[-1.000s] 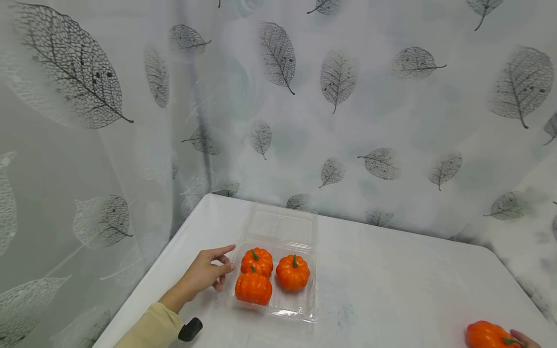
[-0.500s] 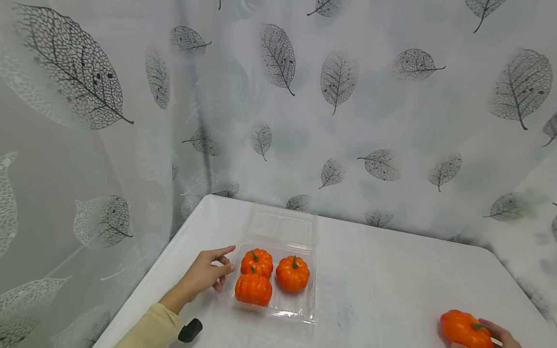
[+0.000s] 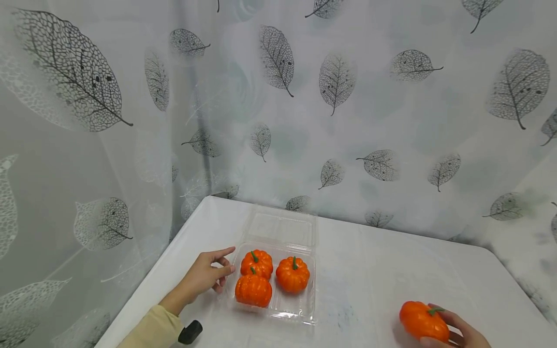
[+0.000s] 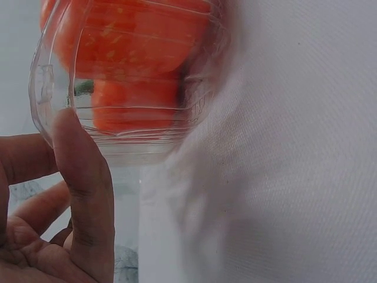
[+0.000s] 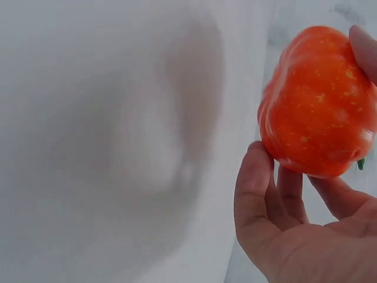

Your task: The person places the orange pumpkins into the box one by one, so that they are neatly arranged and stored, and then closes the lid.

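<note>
My left hand (image 3: 206,273) is at the left rim of a clear plastic clamshell container (image 3: 300,309), with its lid (image 3: 283,227) folded back. In the left wrist view the thumb (image 4: 82,171) lies on the rim, and a finger meets the same edge from behind. Three small orange pumpkins with green stems sit inside: a back left pumpkin (image 3: 261,261), a front left pumpkin (image 3: 254,291) and a right pumpkin (image 3: 293,274). At the front right, my right hand (image 3: 463,331) grips another orange pumpkin (image 3: 422,319). Thumb and fingertips hold its sides in the right wrist view.
A white table (image 3: 361,270) lies under everything, with its far edge against a leaf-printed curtain (image 3: 304,121). The curtain also runs along the left side. A small black device (image 3: 190,332) is at the left wrist.
My right hand has carried its pumpkin leftward across the table from the right edge of the view. The left hand, the container and the pumpkins in it have stayed in place.
</note>
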Motion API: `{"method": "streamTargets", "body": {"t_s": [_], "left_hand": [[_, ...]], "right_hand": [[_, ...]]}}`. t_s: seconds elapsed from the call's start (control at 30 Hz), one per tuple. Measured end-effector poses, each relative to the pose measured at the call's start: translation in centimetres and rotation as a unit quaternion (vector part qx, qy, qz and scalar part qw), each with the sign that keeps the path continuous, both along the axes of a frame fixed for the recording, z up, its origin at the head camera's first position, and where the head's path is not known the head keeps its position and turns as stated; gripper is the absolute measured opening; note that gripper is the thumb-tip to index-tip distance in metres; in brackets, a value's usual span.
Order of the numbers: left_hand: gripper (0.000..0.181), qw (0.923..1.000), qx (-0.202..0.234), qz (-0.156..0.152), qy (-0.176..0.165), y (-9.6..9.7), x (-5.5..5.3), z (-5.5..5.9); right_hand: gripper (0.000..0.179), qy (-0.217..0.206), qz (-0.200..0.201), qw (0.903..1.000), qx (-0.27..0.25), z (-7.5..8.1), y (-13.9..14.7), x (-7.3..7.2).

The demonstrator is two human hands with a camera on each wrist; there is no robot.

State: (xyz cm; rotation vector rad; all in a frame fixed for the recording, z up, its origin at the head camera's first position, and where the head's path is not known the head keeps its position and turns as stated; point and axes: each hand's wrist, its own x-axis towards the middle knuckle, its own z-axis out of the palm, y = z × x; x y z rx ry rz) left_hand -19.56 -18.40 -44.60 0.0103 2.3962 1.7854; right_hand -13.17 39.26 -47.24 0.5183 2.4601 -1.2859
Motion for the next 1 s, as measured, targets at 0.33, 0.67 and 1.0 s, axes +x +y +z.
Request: {"method": "streamTargets", "body": {"t_s": [0.33,0.67,1.0], "left_hand": [[0.057,1.0000,-0.003,0.002,0.000,0.1,0.1,0.1],[0.058,1.0000,0.001,0.000,0.001,0.1,0.1,0.2],[0.057,0.9998,0.017,-0.010,0.006,-0.1,0.1,-0.2]], "right_hand": [[0.088,0.006,0.090,0.9799,-0.178,2.4,-5.5,0.7],[0.073,0.024,0.137,0.9558,-0.259,3.7,-10.5,1.0],[0.058,0.078,0.163,0.9513,-0.250,5.1,-15.9,0.5]]}}
